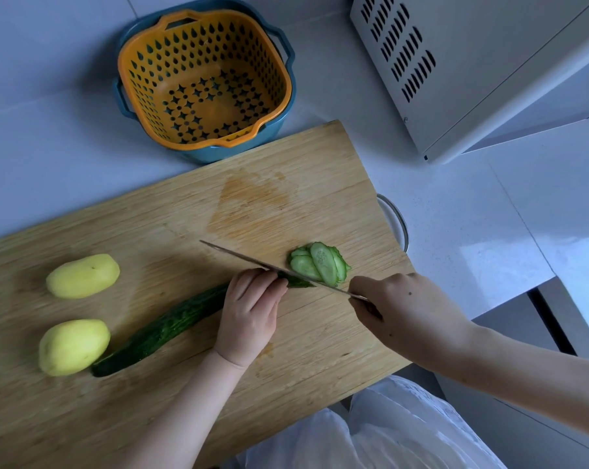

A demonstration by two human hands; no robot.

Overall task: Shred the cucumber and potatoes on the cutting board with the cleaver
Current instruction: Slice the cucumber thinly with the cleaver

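Mid-slice on the cucumber (164, 328), as we read it. L hand (249, 309) sits on top of it near the cut end, fingers curled over it and pinning it to the cutting board (286, 198). Its knuckles are right by the flat of the cleaver (232, 253). R hand (404, 309) is clenched round the cleaver handle, which is mostly hidden in the fist. Blade is seen edge-on, running far-left to near-right across the cucumber tip.

Key relation: the cucumber's long axis goes from lower left, by the near potato (73, 346), up and right to the blade. Blade crosses it at a slant close to its right end, so cuts come out as long ovals. All uncut length lies left of the blade, under and beyond the L hand. The slices (321, 265) lie fanned on the blade's right side, just beside it. So we judge next move = L hand backs down-left along the axis and the blade follows. R hand is nearer the slices, L hand nearer the uncut part.

Near potato is at the cucumber's left end; touching or not, can't tell. Far potato (83, 275) sits apart. Both are whole. We'd call the task early: slices only, no shreds yet. Orange basket (205, 79) sits beyond the board.
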